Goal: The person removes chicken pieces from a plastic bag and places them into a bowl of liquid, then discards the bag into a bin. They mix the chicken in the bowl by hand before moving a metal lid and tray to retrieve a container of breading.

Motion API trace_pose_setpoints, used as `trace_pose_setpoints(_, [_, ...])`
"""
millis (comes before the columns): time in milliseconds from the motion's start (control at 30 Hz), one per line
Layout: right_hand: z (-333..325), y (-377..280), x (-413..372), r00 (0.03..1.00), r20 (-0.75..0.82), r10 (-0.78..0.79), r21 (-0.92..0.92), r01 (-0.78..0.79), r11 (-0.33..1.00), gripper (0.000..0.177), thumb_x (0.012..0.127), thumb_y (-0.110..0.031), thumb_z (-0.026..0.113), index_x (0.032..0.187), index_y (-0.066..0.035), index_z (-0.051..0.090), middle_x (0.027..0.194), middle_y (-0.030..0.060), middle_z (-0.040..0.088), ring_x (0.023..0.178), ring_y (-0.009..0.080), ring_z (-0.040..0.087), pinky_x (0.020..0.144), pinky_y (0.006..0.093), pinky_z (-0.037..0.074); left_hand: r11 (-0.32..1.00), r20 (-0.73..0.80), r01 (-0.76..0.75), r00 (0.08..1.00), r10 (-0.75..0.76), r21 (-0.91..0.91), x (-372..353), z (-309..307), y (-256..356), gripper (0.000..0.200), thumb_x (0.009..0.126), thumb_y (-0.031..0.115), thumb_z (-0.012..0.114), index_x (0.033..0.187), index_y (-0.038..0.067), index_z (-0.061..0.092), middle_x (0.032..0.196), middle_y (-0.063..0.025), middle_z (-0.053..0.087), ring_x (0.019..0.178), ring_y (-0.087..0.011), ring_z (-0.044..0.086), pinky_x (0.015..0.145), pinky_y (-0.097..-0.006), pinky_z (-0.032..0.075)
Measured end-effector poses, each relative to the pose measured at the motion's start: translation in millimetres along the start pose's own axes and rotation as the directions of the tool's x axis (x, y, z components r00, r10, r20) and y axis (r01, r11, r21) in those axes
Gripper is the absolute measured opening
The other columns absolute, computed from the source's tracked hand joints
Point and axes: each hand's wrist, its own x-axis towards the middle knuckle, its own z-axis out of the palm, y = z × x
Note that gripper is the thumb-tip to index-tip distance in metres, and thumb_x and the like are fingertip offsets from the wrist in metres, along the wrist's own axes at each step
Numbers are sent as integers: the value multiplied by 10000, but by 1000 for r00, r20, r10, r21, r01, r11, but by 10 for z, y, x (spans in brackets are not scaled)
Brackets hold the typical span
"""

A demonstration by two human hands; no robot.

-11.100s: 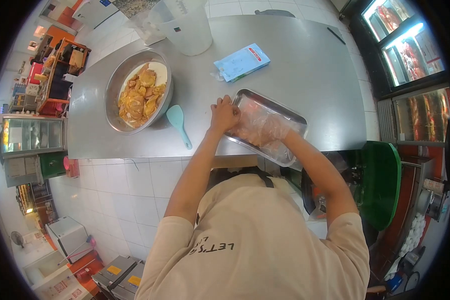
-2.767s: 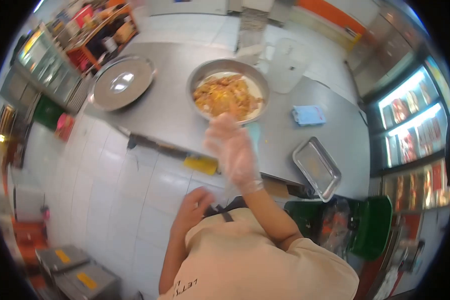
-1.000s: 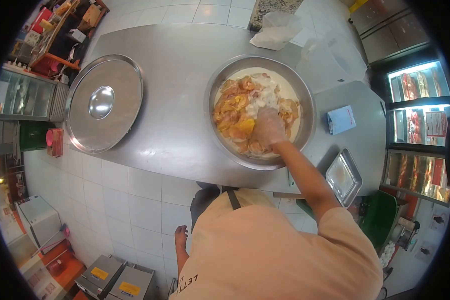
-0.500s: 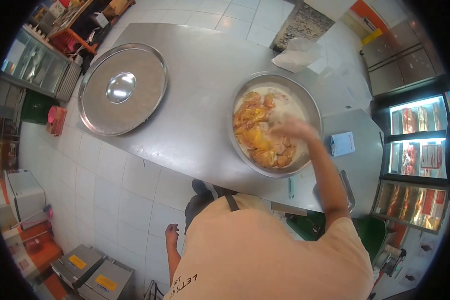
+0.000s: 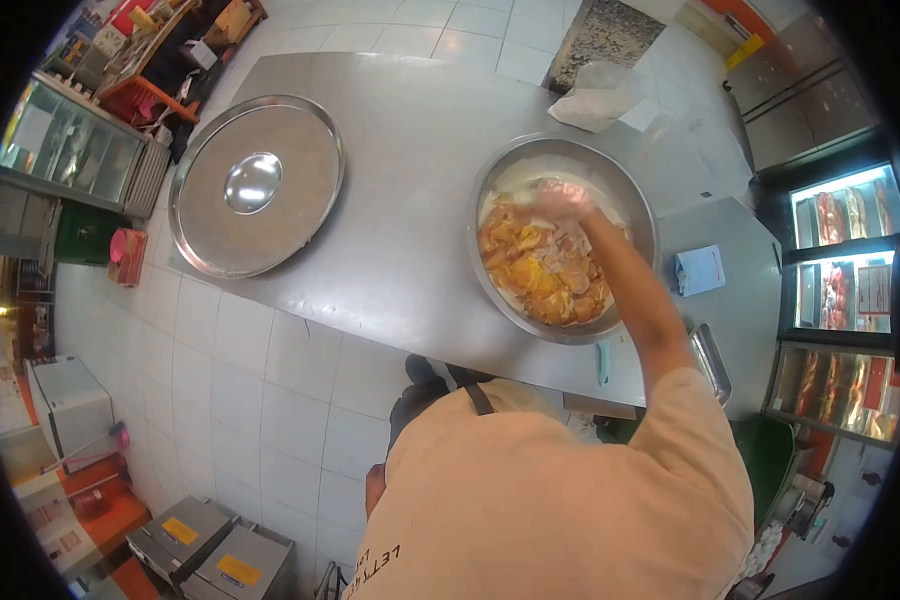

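I see meat (image 5: 545, 270) in the bowl (image 5: 638, 215), its long axis slanting far-left to near-right. The right hand (image 5: 564, 201) blurs at its far edge — I can't tell its grip — nor that of the left hand (image 5: 374, 485), half-hidden by the shirt (image 5: 560, 490).

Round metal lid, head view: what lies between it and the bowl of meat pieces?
Nothing; in the head view, the stretch between the lid and the bowl is bare metal tabletop.
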Motion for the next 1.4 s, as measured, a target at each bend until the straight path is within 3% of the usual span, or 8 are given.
trace_pose_setpoints(100, [358,-52,-417,898,-326,-296,-177,250,952,554,788,-533,588,928,-2,662,922,202,633,901,344,592,850,415,476,918,-33,109,991,-132,-381,10,-61,316,304,890,285,530,985,11,622,739,-61,582,582,-130,504,511,-280,408])
trace_pose_setpoints(400, [765,-541,-1442,993,36,111,-205,-101,974,598,734,-492,622,1087,-11,589,1079,210,596,1008,331,569,865,428,458,950,-68,125,986,-151,-287,222,-617,1661,252,886,247,532,985,35,626,758,-44,578,597,-115,487,527,-266,400])
trace_pose_setpoints(567, [935,-108,-804,914,-402,-45,-103,4,995,538,666,-270,736,1089,13,562,1064,229,572,983,333,587,840,404,483,953,-66,85,992,-108,-292,236,-634,1850,262,888,236,524,1016,32,627,776,-47,577,631,-116,491,565,-261,407])
trace_pose_setpoints(1100, [374,398,-1014,853,-464,238,232,-142,962,639,704,-443,730,1159,-23,574,1123,195,581,1091,329,539,967,404,414,916,-24,237,966,-259,-323,-57,-256,56,277,862,234,549,1003,1,605,850,-107,621,692,-203,564,597,-330,458])
trace_pose_setpoints(1167, [530,597,-743,814,-452,365,301,-247,921,648,716,-454,723,1169,-15,573,1132,186,586,1080,315,548,966,399,412,651,59,-617,745,665,442,204,-151,-682,306,822,220,578,1020,-11,604,897,-167,634,774,-275,600,652,-389,480])
trace_pose_setpoints(1267, [725,765,-397,698,-543,466,363,-306,880,680,731,-477,706,1191,4,570,1172,193,585,1080,296,563,942,398,427,662,79,-526,810,581,533,325,-148,-604,333,784,222,599,1029,-4,609,899,-199,632,805,-315,613,661,-422,487])
trace_pose_setpoints(1333, [364,393,-700,943,-156,294,858,-18,514,732,722,-505,693,1227,6,549,1210,233,567,1112,304,559,942,387,436,729,30,-485,842,539,483,322,-171,-297,318,801,222,588,1025,-2,611,870,-176,635,763,-291,608,641,-404,484])
trace_pose_setpoints(1400, [835,1025,-19,937,-215,274,674,-60,737,707,712,-498,697,1198,0,577,1213,232,566,1087,306,567,936,379,434,792,-8,-432,876,482,431,219,-356,156,303,817,222,577,1021,0,614,842,-153,637,722,-268,603,622,-386,482])
